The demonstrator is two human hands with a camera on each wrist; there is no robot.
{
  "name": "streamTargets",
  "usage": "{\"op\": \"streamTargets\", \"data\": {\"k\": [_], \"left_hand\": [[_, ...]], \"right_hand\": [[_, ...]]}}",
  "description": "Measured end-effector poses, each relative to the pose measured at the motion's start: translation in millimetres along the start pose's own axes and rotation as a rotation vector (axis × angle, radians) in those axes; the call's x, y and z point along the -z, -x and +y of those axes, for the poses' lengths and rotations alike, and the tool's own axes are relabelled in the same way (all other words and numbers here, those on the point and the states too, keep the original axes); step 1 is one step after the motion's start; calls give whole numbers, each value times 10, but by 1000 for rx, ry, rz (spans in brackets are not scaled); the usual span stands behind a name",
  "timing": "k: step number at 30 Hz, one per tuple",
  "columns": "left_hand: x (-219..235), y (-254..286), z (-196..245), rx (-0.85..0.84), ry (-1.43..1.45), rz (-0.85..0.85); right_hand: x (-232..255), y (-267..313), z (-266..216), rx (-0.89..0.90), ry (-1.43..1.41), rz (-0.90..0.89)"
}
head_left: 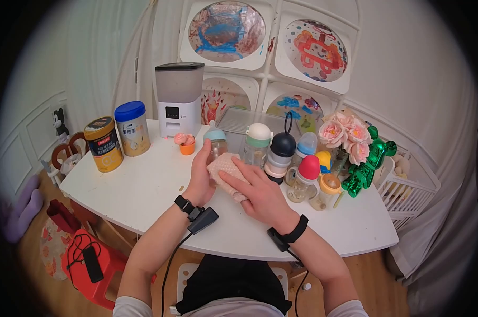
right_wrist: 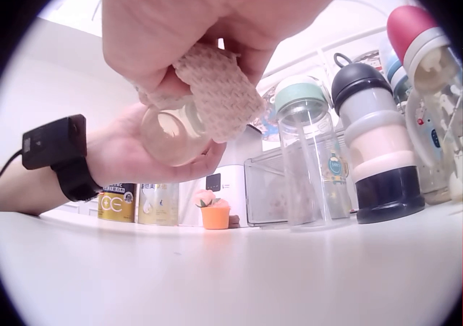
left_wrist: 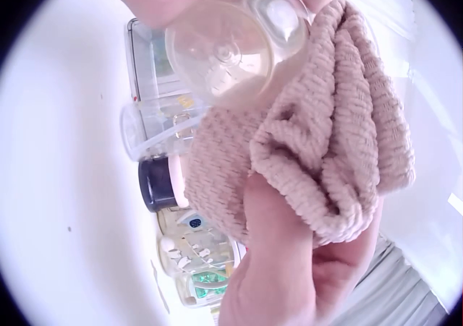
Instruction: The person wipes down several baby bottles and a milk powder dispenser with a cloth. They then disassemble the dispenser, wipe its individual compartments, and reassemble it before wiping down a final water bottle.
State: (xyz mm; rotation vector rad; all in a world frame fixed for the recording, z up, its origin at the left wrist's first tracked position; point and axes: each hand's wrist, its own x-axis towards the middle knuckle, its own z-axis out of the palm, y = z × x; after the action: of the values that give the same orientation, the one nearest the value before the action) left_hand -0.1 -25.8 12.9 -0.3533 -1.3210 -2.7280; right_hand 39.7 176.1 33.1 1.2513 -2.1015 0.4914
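A clear baby bottle with a light blue top (head_left: 215, 138) is gripped by the left hand (head_left: 199, 177), held up above the white table. The right hand (head_left: 262, 198) holds a folded pink waffle-textured cloth (head_left: 227, 171) against the bottle's side. In the left wrist view the bottle's round base (left_wrist: 221, 51) faces the camera, with the bunched cloth (left_wrist: 325, 131) beside it and the right thumb pressed into the cloth. From the right wrist, the cloth (right_wrist: 219, 91) touches the bottle (right_wrist: 173, 134), whose base is tilted down over the left palm.
Several bottles, one with a red cap (head_left: 308, 168), and a stacked dark-lidded container (head_left: 282, 145) stand right of the hands. Two cans (head_left: 104, 145) and a white dispenser (head_left: 180, 100) are at the left and back. A small orange pot (head_left: 187, 148) sits near the dispenser.
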Motion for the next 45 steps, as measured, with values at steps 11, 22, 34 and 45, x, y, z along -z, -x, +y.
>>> {"op": "streamTargets", "data": {"k": [11,22,34,45], "left_hand": [[172,-89,-5,167,268,145],[-68,33,135,122,320,109],[21,-6,150,-10,316,147],[-57,16,29,-107,38,-91]], "right_hand": [[25,-15,-47,50,-10,-61],[27,-83,-105,21,154,55],[-86,55,-13,-206,139,54],[12,-26,69,-172,-57,573]]}}
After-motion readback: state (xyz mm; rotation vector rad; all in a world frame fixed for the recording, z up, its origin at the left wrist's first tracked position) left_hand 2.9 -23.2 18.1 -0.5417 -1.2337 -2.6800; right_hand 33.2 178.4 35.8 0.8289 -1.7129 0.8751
